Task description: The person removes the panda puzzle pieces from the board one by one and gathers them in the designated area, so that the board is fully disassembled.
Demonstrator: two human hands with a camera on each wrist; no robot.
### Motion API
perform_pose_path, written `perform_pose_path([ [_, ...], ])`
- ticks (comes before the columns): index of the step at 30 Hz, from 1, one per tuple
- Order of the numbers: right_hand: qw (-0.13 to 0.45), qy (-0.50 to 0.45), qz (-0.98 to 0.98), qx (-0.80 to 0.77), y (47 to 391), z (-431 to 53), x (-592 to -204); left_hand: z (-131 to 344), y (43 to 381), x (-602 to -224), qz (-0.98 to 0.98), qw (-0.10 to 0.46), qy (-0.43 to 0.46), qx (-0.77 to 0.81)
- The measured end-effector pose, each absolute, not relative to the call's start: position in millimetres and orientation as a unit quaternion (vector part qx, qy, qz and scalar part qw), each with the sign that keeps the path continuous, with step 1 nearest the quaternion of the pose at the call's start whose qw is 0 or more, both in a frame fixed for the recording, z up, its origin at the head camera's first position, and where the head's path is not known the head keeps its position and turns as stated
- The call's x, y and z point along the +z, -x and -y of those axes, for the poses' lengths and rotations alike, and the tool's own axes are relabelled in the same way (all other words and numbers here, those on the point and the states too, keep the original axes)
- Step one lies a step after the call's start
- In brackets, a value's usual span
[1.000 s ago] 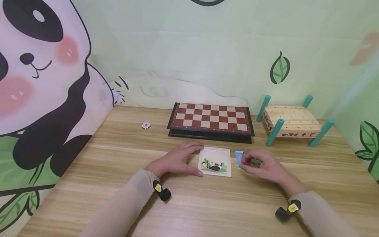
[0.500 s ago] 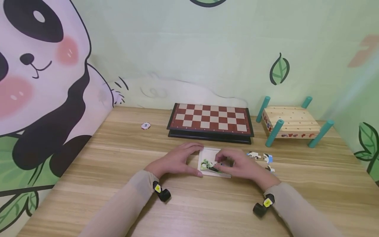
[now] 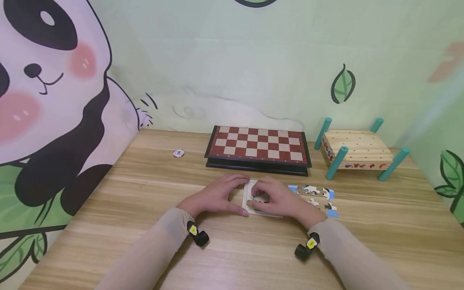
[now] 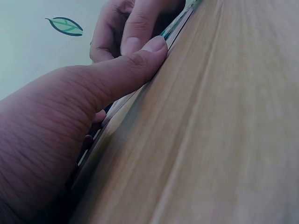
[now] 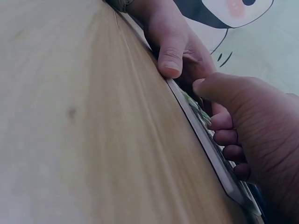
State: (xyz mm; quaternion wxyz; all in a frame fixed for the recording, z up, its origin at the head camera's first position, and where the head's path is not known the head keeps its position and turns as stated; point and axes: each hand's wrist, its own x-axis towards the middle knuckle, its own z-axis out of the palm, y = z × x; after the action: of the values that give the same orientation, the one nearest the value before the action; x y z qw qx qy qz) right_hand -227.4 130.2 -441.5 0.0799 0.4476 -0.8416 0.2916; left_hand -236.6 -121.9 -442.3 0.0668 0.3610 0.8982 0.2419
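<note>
A shallow white puzzle tray [image 3: 266, 215] lies on the wooden table with green panda-picture pieces [image 5: 202, 114] inside. My left hand [image 3: 217, 195] rests at its left side, index fingertip at the far corner and the straight thumb [image 4: 126, 70] along the near edge. My right hand [image 3: 279, 199] reaches over the tray, thumb and index finger curled close together at a puzzle piece low over its left part. The fingers hide most of that piece and of the picture. Right of the tray lie several loose jigsaw pieces [image 3: 311, 190], white, black and blue.
Behind the tray stands a red-and-white chessboard case [image 3: 258, 146]. A wooden pegboard stand [image 3: 357, 147] with teal posts is at the back right. One poker chip [image 3: 179, 153] lies at the back left. A panda-printed backdrop [image 3: 232, 72] closes off the table's rear.
My right hand has moved left from the loose pieces onto the tray, then farther toward its left side. More loose pieces now show behind it. The left hand has stayed put.
</note>
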Motion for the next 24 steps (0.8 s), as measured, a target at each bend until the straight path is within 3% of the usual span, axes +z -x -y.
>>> perform_pose_path([
  [24,0.030,-0.426,0.810,0.403,222.7,-130.5,-443.6,122.9,235.8,-441.8,-0.899,0.064,-0.364,0.235],
])
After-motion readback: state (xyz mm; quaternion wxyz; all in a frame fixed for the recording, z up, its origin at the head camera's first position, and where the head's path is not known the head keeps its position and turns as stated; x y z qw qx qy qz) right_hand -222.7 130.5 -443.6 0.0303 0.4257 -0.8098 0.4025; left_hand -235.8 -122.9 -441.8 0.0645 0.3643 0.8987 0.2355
